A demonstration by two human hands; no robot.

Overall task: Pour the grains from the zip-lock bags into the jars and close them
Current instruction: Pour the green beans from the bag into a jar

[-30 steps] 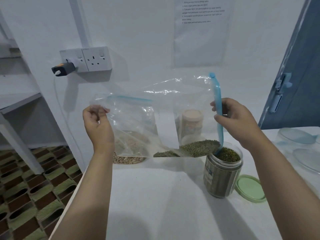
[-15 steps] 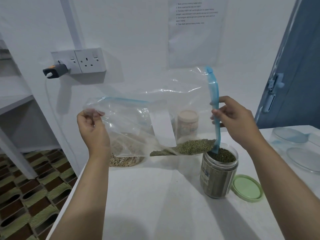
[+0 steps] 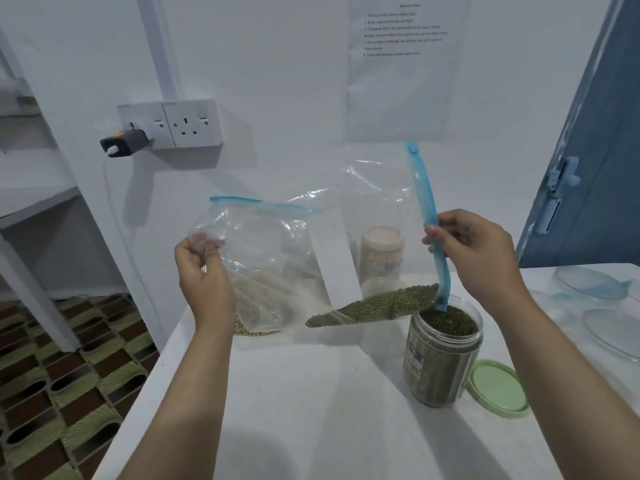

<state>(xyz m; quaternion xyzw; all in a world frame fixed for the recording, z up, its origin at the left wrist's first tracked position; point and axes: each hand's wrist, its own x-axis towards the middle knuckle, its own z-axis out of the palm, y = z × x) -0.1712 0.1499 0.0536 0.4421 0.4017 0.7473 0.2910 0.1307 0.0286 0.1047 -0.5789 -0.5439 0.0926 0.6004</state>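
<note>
Both hands are being held up over the white counter (image 3: 277,410) with a clear zip-lock bag (image 3: 346,216) stretched between them. The bag's bottom corner is being pinched by the left hand (image 3: 204,271), thumb and fingers closed on the plastic. The blue zip strip (image 3: 424,202) at the bag's mouth is being pinched by the right hand (image 3: 481,254), with the strip running upright and its lower end dipping into the open jar (image 3: 441,355). Green mung beans (image 3: 377,304) are being gathered along the bag's lowest fold, which is slanting down toward the jar's mouth on the right. The jar is standing upright on the counter, filled nearly to the rim with the same beans. A green lid (image 3: 497,388) is lying flat just beside the jar on its right. Behind the held bag, toward the wall, a second zip-lock bag (image 3: 263,265) of pale grains is resting on the counter, and a closed jar (image 3: 382,252) with a pale lid is being seen through the plastic. Clear lids (image 3: 588,282) are lying at the far right of the counter. A double wall socket (image 3: 173,124) with a charger (image 3: 121,143) plugged in is mounted on the wall at left.
</note>
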